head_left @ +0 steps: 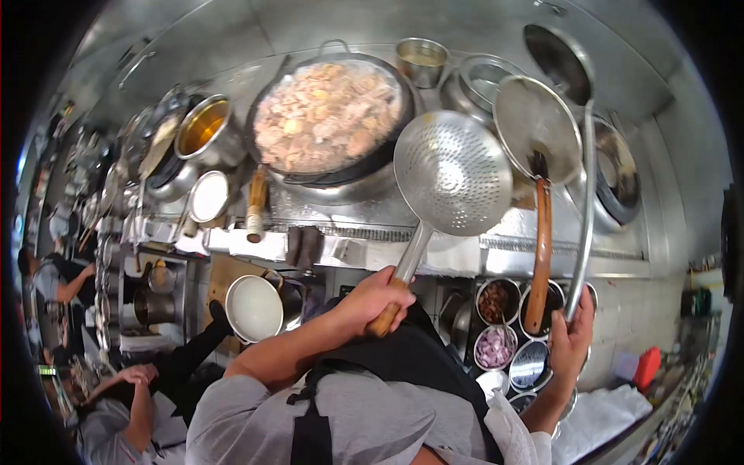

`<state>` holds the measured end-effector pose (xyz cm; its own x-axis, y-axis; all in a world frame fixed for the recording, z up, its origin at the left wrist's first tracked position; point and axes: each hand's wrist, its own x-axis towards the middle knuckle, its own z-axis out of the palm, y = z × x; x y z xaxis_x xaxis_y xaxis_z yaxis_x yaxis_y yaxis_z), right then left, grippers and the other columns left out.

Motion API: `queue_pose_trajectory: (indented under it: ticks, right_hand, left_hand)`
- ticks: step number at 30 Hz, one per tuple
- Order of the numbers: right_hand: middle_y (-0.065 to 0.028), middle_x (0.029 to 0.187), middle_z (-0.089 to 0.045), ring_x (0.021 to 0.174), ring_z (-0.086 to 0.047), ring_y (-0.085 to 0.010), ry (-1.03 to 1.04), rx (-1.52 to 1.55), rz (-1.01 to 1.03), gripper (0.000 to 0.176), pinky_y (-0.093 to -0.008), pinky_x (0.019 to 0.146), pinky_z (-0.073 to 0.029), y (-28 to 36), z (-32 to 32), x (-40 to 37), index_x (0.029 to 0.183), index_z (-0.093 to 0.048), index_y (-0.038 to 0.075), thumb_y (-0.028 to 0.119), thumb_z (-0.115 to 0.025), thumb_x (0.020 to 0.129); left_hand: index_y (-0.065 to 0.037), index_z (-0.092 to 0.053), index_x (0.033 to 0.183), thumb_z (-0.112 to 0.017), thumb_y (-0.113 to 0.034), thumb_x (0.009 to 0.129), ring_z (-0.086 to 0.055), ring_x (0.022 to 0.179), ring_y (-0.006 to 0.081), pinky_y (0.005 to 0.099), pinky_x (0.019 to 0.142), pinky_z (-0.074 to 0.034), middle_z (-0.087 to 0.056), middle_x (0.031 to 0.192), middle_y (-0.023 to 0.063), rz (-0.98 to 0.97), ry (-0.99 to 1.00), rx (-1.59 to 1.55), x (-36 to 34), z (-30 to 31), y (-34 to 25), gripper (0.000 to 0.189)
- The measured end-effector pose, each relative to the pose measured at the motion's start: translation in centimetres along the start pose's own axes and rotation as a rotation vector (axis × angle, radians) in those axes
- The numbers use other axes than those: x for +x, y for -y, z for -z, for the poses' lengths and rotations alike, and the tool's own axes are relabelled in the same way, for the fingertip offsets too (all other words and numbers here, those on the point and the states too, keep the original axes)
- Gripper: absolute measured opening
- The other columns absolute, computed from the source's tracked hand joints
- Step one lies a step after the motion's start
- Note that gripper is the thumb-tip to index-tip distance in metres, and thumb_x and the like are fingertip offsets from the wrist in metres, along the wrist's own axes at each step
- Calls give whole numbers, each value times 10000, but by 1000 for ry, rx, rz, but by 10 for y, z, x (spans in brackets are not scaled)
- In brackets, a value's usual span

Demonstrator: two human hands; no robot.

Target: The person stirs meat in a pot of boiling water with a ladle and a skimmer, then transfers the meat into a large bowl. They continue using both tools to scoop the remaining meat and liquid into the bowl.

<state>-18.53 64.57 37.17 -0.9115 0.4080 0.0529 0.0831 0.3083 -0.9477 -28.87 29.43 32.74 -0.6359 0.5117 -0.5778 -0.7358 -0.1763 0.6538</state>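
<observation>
Slanting up and rightward across the front of the body, the left forearm ended in a left hand [380, 301] clenched around the wooden grip of a skimmer [453, 174]. The elbow was bent and out to the side, the knuckles lay along the upper side of the grip, and the butt of the wood stuck out below the fist, toward the black apron [391, 349].

The skimmer pointed away from the person and a little to the right, its long axis running from the fist at the lower left to the round, pierced bowl at the upper right. That bowl was above the front part of the steel counter [504, 226], between a wide pan [335, 174] of pale meat pieces [325, 116] and a sieve [535, 116]; in view it overlapped the pan's right edge, though whether the two touched I could not tell.

The right arm was lower and farther out to the side, with the right hand [571, 341] raised at the wrist and its fingers wrapped around the lower end of a ladle [587, 194]. The ladle's long handle ran nearly straight away from the person, and its dark bowl sat at the far end, turned to the left. Just left of that hand was the end of the sieve's wooden handle [541, 260].
</observation>
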Motion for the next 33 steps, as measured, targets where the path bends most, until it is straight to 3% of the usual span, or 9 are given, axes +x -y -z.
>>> queue_pose_trajectory:
  ticks: [2, 4, 10, 14, 15, 19, 23, 32, 33]
  right_hand:
    - [-10, 927, -574, 580, -431, -13, -3, 32, 145, 666, -165, 485, -347, -13, -7, 14, 1530, -304, 25, -25, -579, 926]
    - [-61, 1083, -590, 878, -560, -83, 144, 115, 30, 649, -198, 739, -462, -9, -9, 24, 1523, -326, 5, -83, -538, 916]
    - [-140, 1408, -517, 1193, -552, -180, 213, -102, 104, 640, -294, 996, -450, 14, -38, 61, 1513, -348, -5, -64, -566, 914]
    - [-185, 1176, -663, 942, -669, -198, 239, -556, 42, 606, -316, 814, -515, 58, -56, 84, 1483, -447, 95, -4, -593, 903]
    - [-97, 1103, -666, 804, -609, -160, 241, -572, 190, 644, -300, 730, -495, 52, -58, 93, 1473, -466, 97, -43, -603, 860]
    - [-259, 1134, -644, 877, -639, -428, 318, -890, 292, 660, -439, 779, -518, 79, -73, 119, 1454, -487, 157, -27, -624, 836]
    - [-233, 1132, -655, 914, -633, -455, 307, -1153, 445, 706, -527, 779, -498, 107, -84, 132, 1477, -459, 196, -13, -644, 828]
    - [-188, 990, -653, 849, -646, -424, 378, -1484, 484, 748, -517, 743, -518, 170, -93, 165, 1463, -477, 250, -43, -609, 788]
    - [-185, 992, -655, 848, -648, -422, 408, -1501, 485, 752, -514, 746, -520, 175, -96, 168, 1463, -477, 250, -42, -612, 783]
  left_hand:
    - [-10, -396, 1234, -706, -56, 819, -575, 534, 175, 318, 431, -471, -557, 726, 73, -67, -61, 43, -38, 7, -14, 520]
    - [-62, -428, 1349, -701, -37, 831, -582, 559, 162, 306, 449, -497, -589, 868, 80, -199, -193, 70, -56, 31, -26, 586]
    - [-10, -459, 1254, -686, -81, 828, -530, 577, 120, 273, 529, -480, -559, 750, 37, -529, -603, 332, -105, 127, -130, 488]
    - [17, -427, 1310, -623, -51, 816, -548, 524, 147, 329, 464, -454, -574, 732, 70, -521, -871, 743, -110, 203, -197, 536]
    - [13, -426, 1312, -618, -49, 814, -552, 522, 163, 340, 461, -453, -573, 734, 85, -532, -903, 786, -105, 215, -209, 537]
    - [-8, -426, 1335, -589, -54, 817, -650, 634, 301, 424, 570, -515, -631, 811, 191, -429, -1022, 1008, -86, 249, -251, 545]
    - [-21, -422, 1365, -542, -75, 824, -649, 1027, 474, 513, 913, -486, -660, 1075, 328, -469, -1094, 1295, -61, 283, -267, 556]
    - [23, -424, 1267, -527, -76, 836, -611, 1067, 498, 538, 939, -457, -647, 1096, 335, -428, -1050, 1468, -59, 301, -277, 454]
    - [28, -423, 1243, -537, -65, 837, -621, 946, 455, 514, 833, -471, -642, 1023, 305, -395, -1007, 1406, -61, 298, -276, 432]
